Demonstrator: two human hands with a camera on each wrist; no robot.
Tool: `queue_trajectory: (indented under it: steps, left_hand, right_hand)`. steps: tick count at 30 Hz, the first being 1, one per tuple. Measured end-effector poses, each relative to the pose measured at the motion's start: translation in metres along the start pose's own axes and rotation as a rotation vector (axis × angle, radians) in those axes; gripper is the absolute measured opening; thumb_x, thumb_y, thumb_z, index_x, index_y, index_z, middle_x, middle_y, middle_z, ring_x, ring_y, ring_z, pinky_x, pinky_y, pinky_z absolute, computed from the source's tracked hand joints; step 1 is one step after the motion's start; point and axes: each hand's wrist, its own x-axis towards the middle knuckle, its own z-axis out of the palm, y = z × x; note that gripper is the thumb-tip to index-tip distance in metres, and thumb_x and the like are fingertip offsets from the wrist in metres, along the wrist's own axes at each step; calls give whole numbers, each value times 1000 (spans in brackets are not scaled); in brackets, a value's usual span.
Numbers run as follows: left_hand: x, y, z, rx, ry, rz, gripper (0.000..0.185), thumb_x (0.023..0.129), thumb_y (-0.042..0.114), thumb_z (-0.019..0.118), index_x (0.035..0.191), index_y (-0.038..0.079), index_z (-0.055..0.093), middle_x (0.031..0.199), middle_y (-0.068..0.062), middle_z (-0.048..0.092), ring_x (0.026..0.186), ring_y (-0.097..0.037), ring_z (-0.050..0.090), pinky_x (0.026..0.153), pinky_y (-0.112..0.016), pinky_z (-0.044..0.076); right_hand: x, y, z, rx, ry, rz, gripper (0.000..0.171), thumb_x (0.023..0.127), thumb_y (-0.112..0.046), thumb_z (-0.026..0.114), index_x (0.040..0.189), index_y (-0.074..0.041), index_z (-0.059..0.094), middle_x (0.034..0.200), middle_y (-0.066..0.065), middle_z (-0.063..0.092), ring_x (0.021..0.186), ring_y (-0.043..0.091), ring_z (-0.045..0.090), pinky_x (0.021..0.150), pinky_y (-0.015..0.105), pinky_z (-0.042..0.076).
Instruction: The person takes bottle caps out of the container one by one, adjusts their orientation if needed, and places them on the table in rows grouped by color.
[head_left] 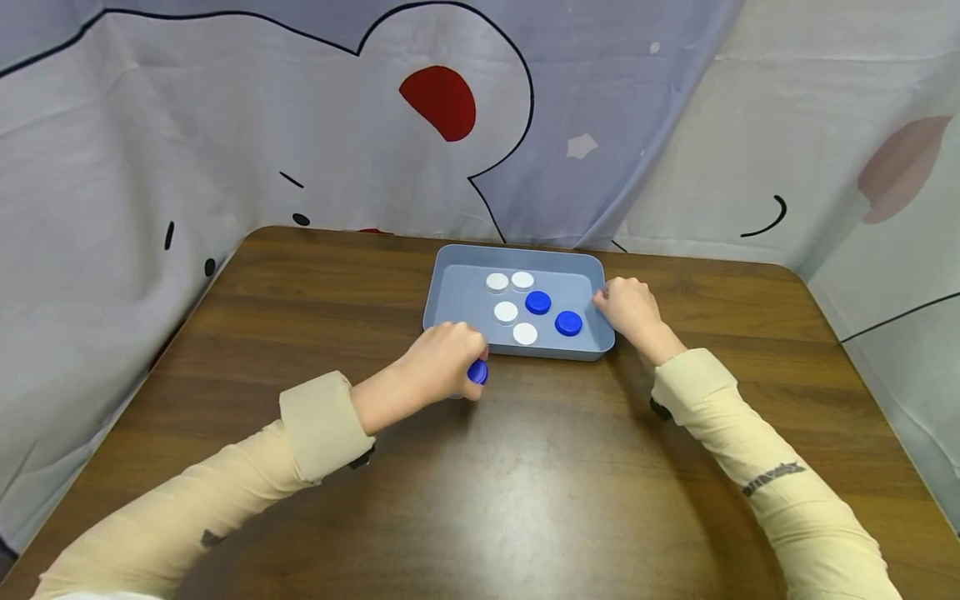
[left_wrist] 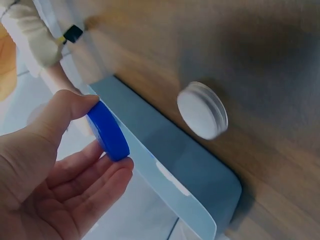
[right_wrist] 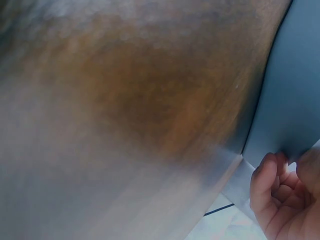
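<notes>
Left hand (head_left: 442, 360): pinches one blue cap (head_left: 477, 372) between thumb and fingers, just in front of the tray's near wall.
Held cap: glossy blue disc, tipped on edge in the left wrist view (left_wrist: 108, 131), flat faces sideways.
Loose cap (left_wrist: 202, 110): one white ribbed cap on the table (head_left: 525, 475) beside the tray.
Tray (head_left: 517, 252): one, grey-blue, long axis left to right.
Caps in tray: four white (head_left: 506, 312), two blue (head_left: 568, 323), lying flat.
Right hand (head_left: 628, 307): fingers curled on the tray's right rim.

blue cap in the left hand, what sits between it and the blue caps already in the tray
In the head view, the tray's near wall and one white cap lie between the pinched blue cap and the tray's blue caps.
</notes>
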Motion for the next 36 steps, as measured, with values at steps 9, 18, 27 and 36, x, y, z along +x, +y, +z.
queue_trajectory:
  steps: [9,18,27,36]
  left_hand:
    - [-23,12,4,19,-9,16,15,62,17,79,68,11,67,65,1,61,60,-10,52,51,-27,47]
    - [-40,11,13,-4,-25,11,21,62,20,82,66,11,63,65,2,58,60,-10,52,52,-25,46]
    - [-49,9,28,-24,-17,11,21,60,21,82,68,11,66,64,3,60,55,-12,53,48,-26,44]
    - [-56,7,44,-31,-25,1,22,58,21,82,69,12,65,62,2,60,54,-12,53,47,-27,44]
  right_hand:
    - [0,0,0,3,5,1,40,90,-22,49,55,-15,34,62,10,47,62,29,48,54,42,43]
    - [1,1,-1,6,7,2,40,90,-22,50,54,-15,33,59,7,43,62,29,48,52,40,41]
    - [0,2,-1,18,1,11,40,90,-22,49,54,-15,35,59,9,45,62,29,49,51,40,41]
    - [0,2,1,24,3,9,39,90,-23,49,54,-12,39,60,11,49,62,31,52,51,40,42]
